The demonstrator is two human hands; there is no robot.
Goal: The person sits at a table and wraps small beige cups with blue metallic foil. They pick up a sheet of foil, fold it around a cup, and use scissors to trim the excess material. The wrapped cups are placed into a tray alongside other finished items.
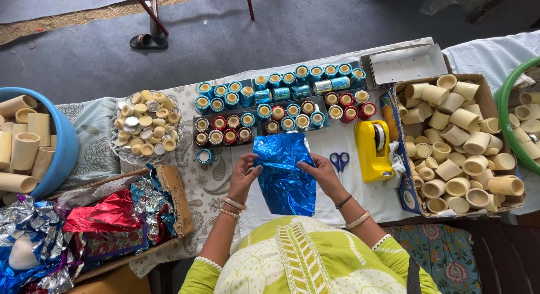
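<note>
We hold a sheet of blue foil (284, 173) flat over the counter (349, 142), our left hand (243, 174) pinching its left edge and our right hand (322, 171) pinching its right edge, each grip closed on the sheet. Just right of the foil lie blue scissors (339, 162), then a yellow tape dispenser (373, 150). Beyond the foil stand rows of wrapped cups (281, 105).

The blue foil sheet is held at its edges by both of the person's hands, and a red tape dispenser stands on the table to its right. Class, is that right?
Not quite. The blue foil sheet is held by the left hand and right hand, but the tape dispenser is yellow, not red, as the head view shows.
</note>
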